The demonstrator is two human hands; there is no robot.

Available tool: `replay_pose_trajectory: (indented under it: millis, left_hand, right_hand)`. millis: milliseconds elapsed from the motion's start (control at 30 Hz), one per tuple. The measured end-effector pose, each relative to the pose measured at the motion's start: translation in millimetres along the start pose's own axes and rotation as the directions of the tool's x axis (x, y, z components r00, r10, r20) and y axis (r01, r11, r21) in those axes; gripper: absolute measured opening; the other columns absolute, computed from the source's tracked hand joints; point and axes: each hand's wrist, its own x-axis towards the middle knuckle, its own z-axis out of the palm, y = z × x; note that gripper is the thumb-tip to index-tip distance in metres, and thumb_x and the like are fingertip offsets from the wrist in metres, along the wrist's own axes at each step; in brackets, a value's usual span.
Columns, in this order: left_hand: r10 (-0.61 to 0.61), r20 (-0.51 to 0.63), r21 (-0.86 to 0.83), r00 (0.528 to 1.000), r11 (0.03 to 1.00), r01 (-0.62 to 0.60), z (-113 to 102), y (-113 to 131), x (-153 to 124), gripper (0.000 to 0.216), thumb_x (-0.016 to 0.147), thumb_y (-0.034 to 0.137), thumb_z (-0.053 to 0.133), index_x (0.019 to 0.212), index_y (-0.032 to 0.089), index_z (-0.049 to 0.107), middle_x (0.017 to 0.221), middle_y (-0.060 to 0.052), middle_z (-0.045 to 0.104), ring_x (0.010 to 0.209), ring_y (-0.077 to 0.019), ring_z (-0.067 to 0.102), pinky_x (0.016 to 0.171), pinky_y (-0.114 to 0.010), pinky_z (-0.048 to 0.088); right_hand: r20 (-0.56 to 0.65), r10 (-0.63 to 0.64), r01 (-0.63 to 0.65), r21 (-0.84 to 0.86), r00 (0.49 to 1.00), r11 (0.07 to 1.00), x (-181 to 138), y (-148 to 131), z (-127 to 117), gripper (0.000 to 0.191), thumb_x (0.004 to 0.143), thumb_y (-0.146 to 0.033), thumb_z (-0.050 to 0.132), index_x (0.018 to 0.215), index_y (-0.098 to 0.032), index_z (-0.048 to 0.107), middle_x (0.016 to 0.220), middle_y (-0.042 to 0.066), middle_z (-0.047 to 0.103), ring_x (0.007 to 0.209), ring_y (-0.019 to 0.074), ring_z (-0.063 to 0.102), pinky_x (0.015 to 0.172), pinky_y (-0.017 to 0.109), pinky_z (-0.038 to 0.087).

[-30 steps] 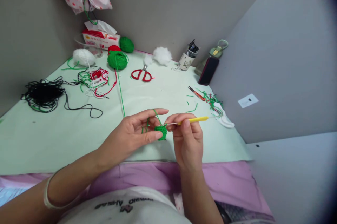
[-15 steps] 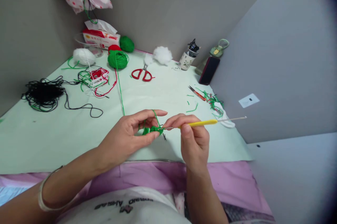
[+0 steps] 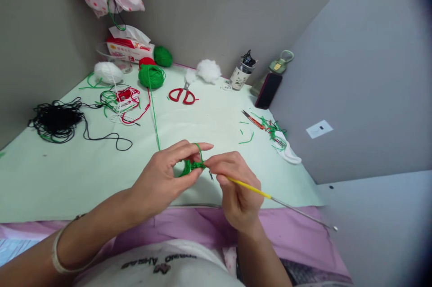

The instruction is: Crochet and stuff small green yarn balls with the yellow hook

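Note:
My left hand [image 3: 168, 172] pinches a small piece of green crochet work [image 3: 193, 167] between thumb and fingers. Green yarn [image 3: 155, 120] loops over its raised index finger and runs back to a green yarn ball [image 3: 151, 76]. In my right hand [image 3: 238, 188] is a crochet hook [image 3: 251, 188] with a yellow handle, its bare metal far end slanting down to the right. The fingertips of that hand meet the edge of the green piece, and they hide the hook's working tip.
Red-handled scissors [image 3: 182, 96] lie behind my hands. Tangled black cord [image 3: 59, 120] is at the left, near mixed yarn scraps [image 3: 123, 100]. Small orange snips [image 3: 254, 119] and green scraps [image 3: 276, 133] lie at the right. A phone [image 3: 268, 91] leans against a bottle [image 3: 277, 65].
My right hand has turned and shifted slightly left, so the hook's far end has swung from nearly level to pointing down right. My left hand stays almost in place.

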Motion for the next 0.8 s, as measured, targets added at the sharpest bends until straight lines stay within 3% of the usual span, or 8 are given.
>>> replay_pose_trajectory:
  millis: [200,333,433,500,567,667,800]
  left_hand:
    - [-0.197,0.036,-0.250,0.980,0.947,0.200,4,-1,3,0.051,0.080,0.020,0.076,0.130,0.023,0.070,0.085,0.002,0.060,0.085,-0.0159,0.058,0.083,-0.030,0.049]
    - [-0.244,0.197,-0.525,0.950,0.792,0.312,4,-9,2,0.053,0.082,0.031,0.082,0.133,0.026,0.069,0.093,0.000,0.064,0.089,-0.0159,0.060,0.083,-0.028,0.048]
    - [-0.280,0.286,-0.625,0.917,0.671,0.400,-1,-11,3,0.049,0.081,0.033,0.084,0.128,0.025,0.074,0.091,-0.001,0.066,0.083,-0.0147,0.058,0.078,-0.027,0.047]
    - [-0.304,0.249,-0.630,0.920,0.670,0.392,-5,-10,4,0.043,0.081,0.029,0.084,0.123,0.024,0.077,0.083,0.000,0.063,0.073,-0.0123,0.051,0.069,-0.025,0.042]
    - [-0.296,0.185,-0.615,0.937,0.709,0.346,-7,-8,4,0.039,0.081,0.027,0.084,0.120,0.025,0.078,0.082,0.001,0.061,0.071,-0.0117,0.049,0.067,-0.025,0.041]
    - [-0.223,0.160,-0.559,0.962,0.782,0.275,-4,-7,2,0.038,0.083,0.026,0.083,0.120,0.029,0.078,0.088,0.001,0.061,0.082,-0.0133,0.054,0.079,-0.027,0.045]
    - [-0.213,0.155,-0.472,0.965,0.842,0.262,3,-8,1,0.042,0.086,0.029,0.082,0.127,0.032,0.074,0.091,0.002,0.061,0.091,-0.0140,0.057,0.088,-0.028,0.046]
  right_hand:
    - [0.002,-0.121,0.117,-0.274,0.993,0.955,-4,2,11,0.030,0.098,-0.012,0.056,0.118,-0.031,0.067,0.103,0.007,0.075,0.090,0.0218,0.069,0.076,0.039,0.056]
    - [-0.087,-0.162,0.110,-0.431,0.983,0.896,-13,6,22,0.044,0.093,-0.009,0.065,0.123,-0.041,0.068,0.108,0.004,0.074,0.099,0.0233,0.069,0.081,0.039,0.058]
    - [-0.178,-0.131,0.077,-0.281,0.975,0.956,-13,3,22,0.036,0.098,-0.013,0.059,0.125,-0.035,0.069,0.106,0.006,0.074,0.095,0.0227,0.069,0.076,0.039,0.058]
    - [-0.265,-0.015,-0.002,-0.064,0.964,0.998,-10,0,18,0.028,0.102,-0.016,0.053,0.118,-0.029,0.072,0.096,0.006,0.074,0.088,0.0209,0.068,0.072,0.038,0.056]
    - [-0.323,0.143,-0.095,0.160,0.935,0.983,-4,-2,17,0.024,0.103,-0.019,0.051,0.106,-0.027,0.074,0.086,0.004,0.072,0.080,0.0189,0.065,0.069,0.036,0.054]
    - [-0.273,0.300,-0.187,0.374,0.914,0.909,1,0,18,0.020,0.103,-0.025,0.056,0.096,-0.026,0.074,0.084,0.004,0.072,0.080,0.0189,0.066,0.067,0.035,0.054]
    - [-0.191,0.353,-0.249,0.421,0.916,0.872,1,5,23,0.019,0.102,-0.024,0.058,0.098,-0.026,0.076,0.093,0.004,0.075,0.089,0.0193,0.070,0.072,0.034,0.056]
